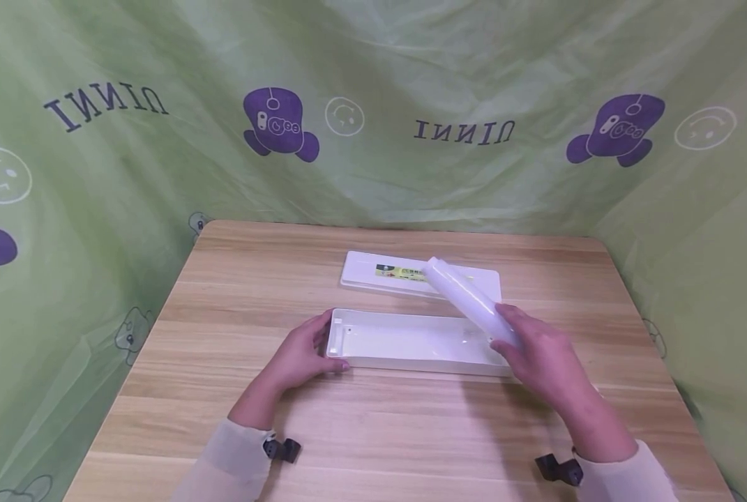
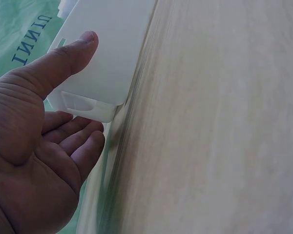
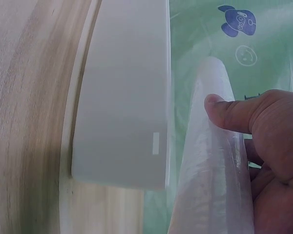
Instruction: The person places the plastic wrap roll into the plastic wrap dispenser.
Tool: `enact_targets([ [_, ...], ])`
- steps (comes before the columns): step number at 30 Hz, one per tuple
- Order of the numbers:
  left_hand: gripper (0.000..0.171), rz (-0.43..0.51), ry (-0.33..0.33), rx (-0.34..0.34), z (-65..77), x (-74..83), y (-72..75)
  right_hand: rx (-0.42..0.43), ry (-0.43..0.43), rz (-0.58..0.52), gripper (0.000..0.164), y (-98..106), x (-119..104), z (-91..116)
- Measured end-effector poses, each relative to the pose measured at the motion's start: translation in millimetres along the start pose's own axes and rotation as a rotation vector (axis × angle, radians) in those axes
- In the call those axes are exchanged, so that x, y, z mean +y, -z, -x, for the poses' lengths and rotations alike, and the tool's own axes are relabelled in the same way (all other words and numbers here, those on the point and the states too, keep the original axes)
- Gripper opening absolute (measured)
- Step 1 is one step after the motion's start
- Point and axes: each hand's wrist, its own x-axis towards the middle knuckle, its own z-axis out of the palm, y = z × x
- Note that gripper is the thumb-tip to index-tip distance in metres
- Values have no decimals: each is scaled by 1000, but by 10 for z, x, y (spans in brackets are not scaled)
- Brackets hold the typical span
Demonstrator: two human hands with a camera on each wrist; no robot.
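Note:
A long white open-topped box (image 1: 411,338) lies across the middle of the table. My left hand (image 1: 300,352) holds its left end, thumb along the front wall and fingers round the end. In the left wrist view the thumb (image 2: 71,61) lies on the box's side (image 2: 115,53). My right hand (image 1: 545,355) grips a roll of clear plastic film (image 1: 467,296), tilted over the right part of the box. The right wrist view shows the thumb (image 3: 229,112) across the roll (image 3: 207,170), beside the box wall (image 3: 122,97).
Behind the box lies a flat white lid (image 1: 360,272) with a printed yellow-green label, partly covered by the roll. The wooden table (image 1: 373,432) ends at a green printed curtain (image 1: 386,188), which also hangs at both sides.

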Motion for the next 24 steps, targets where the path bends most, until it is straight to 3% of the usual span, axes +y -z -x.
enact_targets([
  [24, 116, 9, -10, 3, 6, -23, -12, -34, 7, -21, 66, -33, -83, -50],
])
